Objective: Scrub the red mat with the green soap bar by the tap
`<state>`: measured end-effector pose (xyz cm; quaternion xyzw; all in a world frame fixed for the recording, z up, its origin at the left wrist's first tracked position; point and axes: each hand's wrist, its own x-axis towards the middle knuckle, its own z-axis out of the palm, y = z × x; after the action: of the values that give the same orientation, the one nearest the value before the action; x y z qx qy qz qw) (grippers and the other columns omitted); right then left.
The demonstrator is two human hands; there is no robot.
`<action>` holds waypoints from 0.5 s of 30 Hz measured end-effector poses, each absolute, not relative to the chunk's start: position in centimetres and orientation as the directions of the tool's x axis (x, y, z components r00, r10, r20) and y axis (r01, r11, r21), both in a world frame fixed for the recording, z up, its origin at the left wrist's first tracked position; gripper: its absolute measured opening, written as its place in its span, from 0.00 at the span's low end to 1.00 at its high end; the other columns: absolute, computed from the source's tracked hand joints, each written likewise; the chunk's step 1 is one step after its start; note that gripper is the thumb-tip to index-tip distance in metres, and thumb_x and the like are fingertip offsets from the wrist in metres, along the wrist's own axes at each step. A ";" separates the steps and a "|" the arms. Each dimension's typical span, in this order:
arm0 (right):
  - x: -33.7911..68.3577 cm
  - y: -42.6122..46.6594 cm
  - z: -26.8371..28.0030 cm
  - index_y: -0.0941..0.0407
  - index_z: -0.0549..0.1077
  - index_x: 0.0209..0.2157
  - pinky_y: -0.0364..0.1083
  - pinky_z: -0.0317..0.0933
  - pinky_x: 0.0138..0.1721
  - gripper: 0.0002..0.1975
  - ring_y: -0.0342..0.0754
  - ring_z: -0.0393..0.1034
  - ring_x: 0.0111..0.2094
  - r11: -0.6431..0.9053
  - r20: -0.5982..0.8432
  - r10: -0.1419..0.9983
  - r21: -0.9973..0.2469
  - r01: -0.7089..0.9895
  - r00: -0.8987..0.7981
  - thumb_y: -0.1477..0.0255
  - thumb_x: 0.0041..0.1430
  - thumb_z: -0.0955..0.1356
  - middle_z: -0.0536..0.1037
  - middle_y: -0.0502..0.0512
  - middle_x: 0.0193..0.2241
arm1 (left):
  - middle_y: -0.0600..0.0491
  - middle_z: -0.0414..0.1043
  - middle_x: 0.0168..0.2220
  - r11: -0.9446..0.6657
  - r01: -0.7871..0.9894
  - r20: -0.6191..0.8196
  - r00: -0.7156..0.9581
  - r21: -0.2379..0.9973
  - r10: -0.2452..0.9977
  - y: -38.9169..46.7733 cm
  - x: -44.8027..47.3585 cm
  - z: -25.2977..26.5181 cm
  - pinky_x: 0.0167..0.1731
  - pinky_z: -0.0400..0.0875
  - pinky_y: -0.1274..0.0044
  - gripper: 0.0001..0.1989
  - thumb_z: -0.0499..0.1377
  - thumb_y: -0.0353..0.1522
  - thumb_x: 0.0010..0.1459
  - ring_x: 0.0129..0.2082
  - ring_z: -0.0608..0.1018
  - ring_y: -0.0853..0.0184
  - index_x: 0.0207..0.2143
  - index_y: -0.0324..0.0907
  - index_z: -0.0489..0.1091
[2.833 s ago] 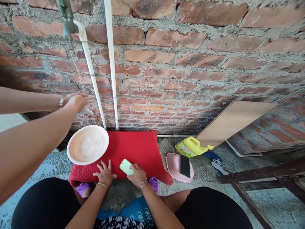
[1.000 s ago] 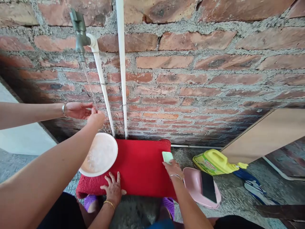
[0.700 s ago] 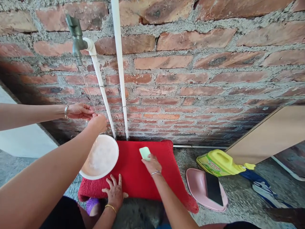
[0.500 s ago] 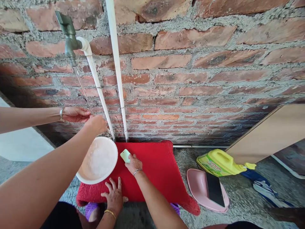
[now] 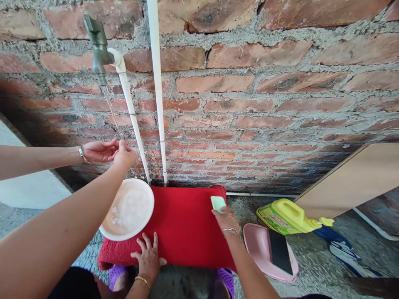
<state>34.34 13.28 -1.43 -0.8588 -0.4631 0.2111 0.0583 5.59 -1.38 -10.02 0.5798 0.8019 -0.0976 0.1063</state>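
Note:
A red cloth [image 5: 187,232] lies spread out flat in front of me, with rough, fluffy edges. My left hand [image 5: 149,255], a gold bracelet at its wrist, rests on the near left part of the cloth with fingers spread. At the cloth's right side, my right hand [image 5: 227,219] grips a pale green flat block [image 5: 218,203] with rounded corners; its underside is hidden. A white basin [image 5: 127,211] of water sits on the cloth's left end, beside my left hand.
Another person's hands [image 5: 109,153] are under running water from a tap [image 5: 99,54] on the brick wall. White pipes [image 5: 158,91] run down it. At right are a pink scoop-shaped container [image 5: 257,245] bearing a phone [image 5: 282,249], a yellow detergent jug [image 5: 288,216] and a leaning board [image 5: 349,178].
My right hand has carried the pale green block rightward across the cloth. My left hand stays in place. The other person's hands have shifted slightly beneath the water.

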 end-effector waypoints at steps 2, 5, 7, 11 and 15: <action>29.9 13.9 -1.3 0.52 0.66 0.45 0.47 0.62 0.38 0.21 0.49 0.71 0.39 -0.480 -0.313 0.869 -0.342 0.808 0.384 0.56 0.52 0.64 0.70 0.57 0.43 | 0.48 0.58 0.60 0.305 0.951 -0.296 -0.303 -0.041 0.906 -1.3 5.5 -10.4 0.27 0.60 0.47 0.43 0.60 0.56 0.38 0.56 0.50 0.23 0.59 0.65 0.51; 22.1 14.7 -1.3 0.49 0.66 0.45 0.45 0.60 0.38 0.19 0.47 0.70 0.41 -0.255 -0.311 0.942 -0.403 0.879 0.131 0.59 0.51 0.66 0.69 0.53 0.45 | 0.49 0.59 0.59 0.296 0.952 -0.290 -0.304 -0.073 0.907 -1.3 5.4 -11.2 0.28 0.59 0.46 0.44 0.61 0.54 0.37 0.57 0.49 0.24 0.58 0.68 0.49; 17.9 15.1 -1.6 0.48 0.67 0.44 0.45 0.60 0.38 0.18 0.48 0.70 0.42 -0.118 -0.313 0.950 -0.405 0.907 -0.017 0.61 0.50 0.67 0.69 0.53 0.45 | 0.50 0.59 0.59 0.294 0.952 -0.280 -0.306 -0.084 0.910 -1.4 5.3 -11.8 0.28 0.59 0.46 0.45 0.62 0.53 0.37 0.57 0.48 0.24 0.58 0.69 0.48; 16.0 16.0 -2.7 0.49 0.67 0.45 0.45 0.60 0.39 0.19 0.49 0.69 0.42 -0.022 -0.324 0.940 -0.382 0.924 -0.111 0.63 0.50 0.67 0.69 0.54 0.45 | 0.50 0.58 0.60 0.278 0.955 -0.289 -0.297 -0.108 0.910 -1.5 5.0 -12.5 0.29 0.58 0.44 0.45 0.62 0.52 0.37 0.57 0.47 0.24 0.58 0.68 0.48; 21.1 16.6 -3.3 0.51 0.67 0.47 0.48 0.62 0.43 0.19 0.47 0.68 0.41 -0.264 -0.319 0.937 -0.375 0.889 0.144 0.61 0.54 0.68 0.70 0.53 0.45 | 0.49 0.59 0.60 0.230 0.960 -0.296 -0.269 -0.160 0.917 -1.5 4.9 -12.7 0.33 0.55 0.43 0.43 0.61 0.53 0.39 0.58 0.47 0.26 0.59 0.65 0.50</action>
<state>21.12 16.59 -3.29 -0.7547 -0.6047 0.2499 0.0480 4.92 -1.50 -12.72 0.6007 0.7810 -0.1559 0.0698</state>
